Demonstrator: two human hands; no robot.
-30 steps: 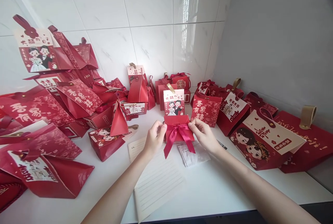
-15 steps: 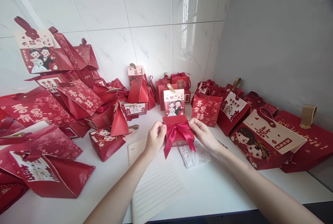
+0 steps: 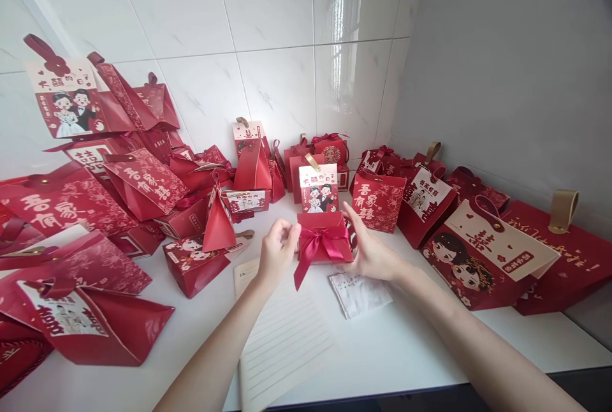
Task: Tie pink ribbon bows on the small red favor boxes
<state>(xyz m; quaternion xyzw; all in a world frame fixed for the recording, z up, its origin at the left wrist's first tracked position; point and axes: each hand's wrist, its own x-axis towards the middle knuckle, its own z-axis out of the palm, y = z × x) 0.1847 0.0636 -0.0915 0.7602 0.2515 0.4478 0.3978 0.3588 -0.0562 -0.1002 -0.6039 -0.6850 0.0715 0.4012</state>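
A small red gift box [image 3: 319, 222] with a magenta ribbon bow [image 3: 322, 245] is held between my two hands, above the white table. My left hand [image 3: 280, 246] is at its left side, fingers curled and pinched on the left loop of the bow. One ribbon tail hangs down in front of the box. My right hand [image 3: 375, 249] grips the box's right end, its fingers spread along the edge from top to bottom. Just behind stands a red and cream gift box [image 3: 318, 198] with a cartoon couple and a gold strap.
A lined notepad [image 3: 282, 342] and a folded white paper packet [image 3: 361, 294] lie on the table [image 3: 382, 354]. Many red gift boxes are piled at the left [image 3: 143, 182]. Others stand at the right, including a large box with two cartoon faces [image 3: 478, 259]. Tiled wall behind.
My right hand has gone from pinching the bow's right side to gripping the box's right end. The right ribbon tail no longer hangs below the box. My left hand moved slightly left.
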